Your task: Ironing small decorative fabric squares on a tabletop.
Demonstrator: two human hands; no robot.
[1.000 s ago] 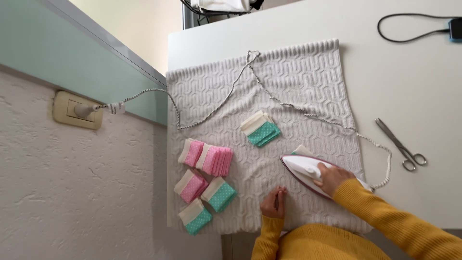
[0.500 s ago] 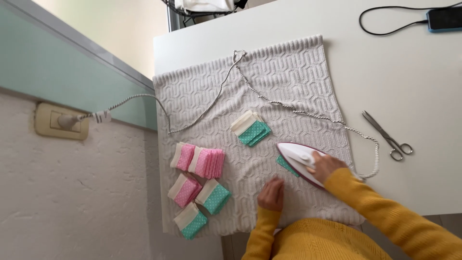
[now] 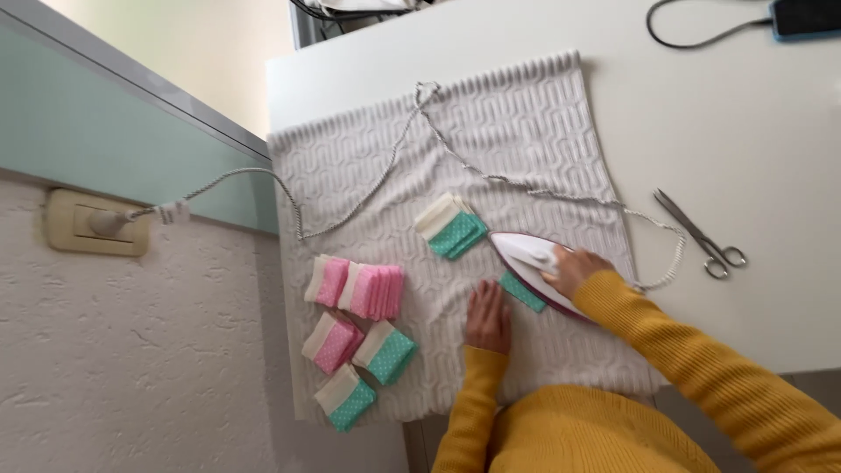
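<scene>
My right hand [image 3: 574, 268] grips the handle of a white iron [image 3: 528, 259] with a dark red edge. The iron rests on a teal dotted fabric piece [image 3: 522, 291], whose lower end sticks out from under it. My left hand [image 3: 488, 317] lies flat on the grey textured cloth [image 3: 491, 149], fingers spread, just left of that fabric piece. A small stack of folded teal and cream pieces [image 3: 451, 225] sits just above and left of the iron's tip.
Folded pink and teal fabric stacks [image 3: 359, 328] lie at the cloth's left side. The iron's braided cord [image 3: 368, 188] runs across the cloth to a wall socket [image 3: 88, 224]. Scissors [image 3: 701, 235] lie on the white table [image 3: 753, 140]. A phone with cable [image 3: 802, 16] sits far right.
The iron slid up and left toward the teal stack. My left hand opened from a closed fist and moved up to lie flat beside the teal piece.
</scene>
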